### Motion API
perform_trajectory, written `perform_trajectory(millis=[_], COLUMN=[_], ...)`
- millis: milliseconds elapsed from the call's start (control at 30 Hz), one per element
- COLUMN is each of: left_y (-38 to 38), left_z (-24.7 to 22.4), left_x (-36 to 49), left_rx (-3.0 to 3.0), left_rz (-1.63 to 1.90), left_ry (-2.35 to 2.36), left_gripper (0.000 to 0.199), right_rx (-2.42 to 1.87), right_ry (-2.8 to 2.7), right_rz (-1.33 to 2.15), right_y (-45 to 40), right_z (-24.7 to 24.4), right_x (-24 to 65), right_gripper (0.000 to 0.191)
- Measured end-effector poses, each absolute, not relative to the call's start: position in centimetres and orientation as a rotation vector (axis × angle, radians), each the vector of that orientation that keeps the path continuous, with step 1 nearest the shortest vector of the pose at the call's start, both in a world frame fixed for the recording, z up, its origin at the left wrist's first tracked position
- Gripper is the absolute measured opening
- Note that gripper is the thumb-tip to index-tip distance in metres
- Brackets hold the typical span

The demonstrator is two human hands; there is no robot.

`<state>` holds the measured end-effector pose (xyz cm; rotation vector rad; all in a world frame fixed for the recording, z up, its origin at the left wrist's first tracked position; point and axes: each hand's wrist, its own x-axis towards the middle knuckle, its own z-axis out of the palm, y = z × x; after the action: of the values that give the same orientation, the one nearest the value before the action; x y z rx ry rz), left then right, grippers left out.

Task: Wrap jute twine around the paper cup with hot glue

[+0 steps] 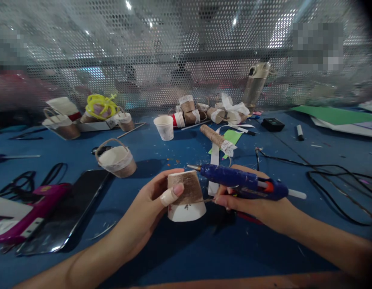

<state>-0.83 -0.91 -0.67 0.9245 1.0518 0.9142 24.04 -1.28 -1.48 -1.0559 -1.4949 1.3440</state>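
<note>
Head view: both hands at work above a blue table (176, 257); all places below are read from the wrapped cup.
Wrapped cup (188, 188): held up between the hands, wider end downward, brown twine wound round its upper part; white band below left bare, with dark lettering.
Left hand (156, 196): on the left side of the wrapped cup, fingers grasping it, thumb across the twine; pale wrap (168, 197) around the thumb.
Right hand (244, 204): right of the wrapped cup, fingers grasping a glue gun and pinching a twine strand.
Twine strand (208, 200): runs from the right side of the wrapped cup to the right fingertips.
Glue gun (240, 181): blue, nozzle pointing left at the upper end of the wrapped cup; contact cannot be told. White stick (297, 194) protrudes at rear.
Handled basket (118, 161): left of the wrapped cup and beyond it.
White paper cup (164, 129): upright, beyond the wrapped cup, slightly left.
Twine-covered tube (214, 136): lying beyond the wrapped cup, to the right.
Phone (68, 212): left of the wrapped cup, screen dark.
Black cable (309, 180): looped well right of the wrapped cup.
</note>
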Motion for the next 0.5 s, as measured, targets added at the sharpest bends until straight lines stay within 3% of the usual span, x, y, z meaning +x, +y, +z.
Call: perform_trajectory(millis=[500], left_y=[-1.17], left_z=[-0.29], left_x=[-0.78], left_rx=[0.903], left_rz=[0.870], left_ry=[1.063], left_gripper=[0.053], right_rx=[-1.062], right_ry=[-1.420], right_rz=[1.389], right_y=[-1.29], right_z=[-1.15], right_x=[23.65], right_gripper=[0.024])
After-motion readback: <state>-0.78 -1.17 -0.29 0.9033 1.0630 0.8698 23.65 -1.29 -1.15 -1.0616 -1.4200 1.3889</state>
